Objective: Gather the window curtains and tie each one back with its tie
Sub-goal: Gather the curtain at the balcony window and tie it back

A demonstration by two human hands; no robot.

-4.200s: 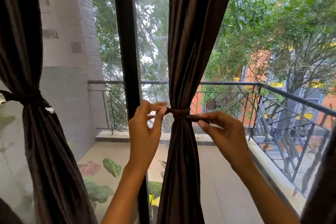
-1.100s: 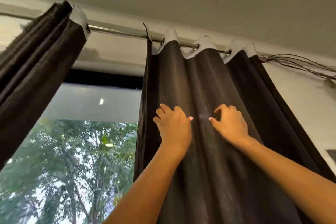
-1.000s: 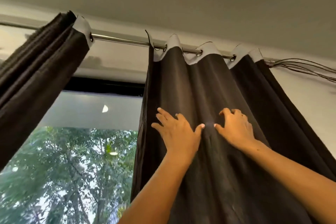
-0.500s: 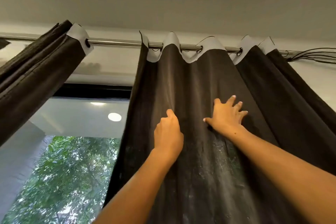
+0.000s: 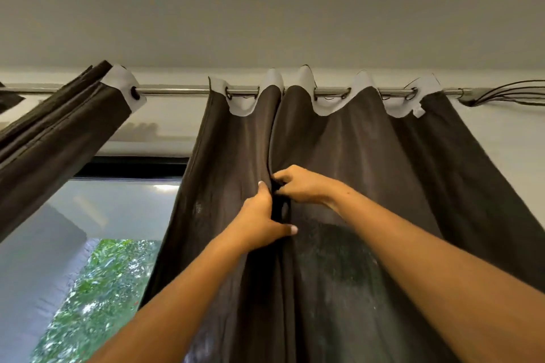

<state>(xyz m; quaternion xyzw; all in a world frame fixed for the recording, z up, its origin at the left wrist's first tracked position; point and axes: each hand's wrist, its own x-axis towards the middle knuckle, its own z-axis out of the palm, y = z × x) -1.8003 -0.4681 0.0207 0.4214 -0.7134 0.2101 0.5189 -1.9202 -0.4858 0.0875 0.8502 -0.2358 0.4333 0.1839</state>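
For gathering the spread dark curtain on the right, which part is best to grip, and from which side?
Probably grip the vertical fold in the middle of the curtain, where the left hand and right hand already pinch it. Come from the room side with one hand on each flank; the pleats run downward from the rod, so they bunch sideways.

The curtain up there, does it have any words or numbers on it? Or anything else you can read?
None: no word, number or sign can be read anywhere.
The dark curtain is plain cloth.
A small white tag hangs at its top edge; it is too small to show any print.
The rod bears no marks.
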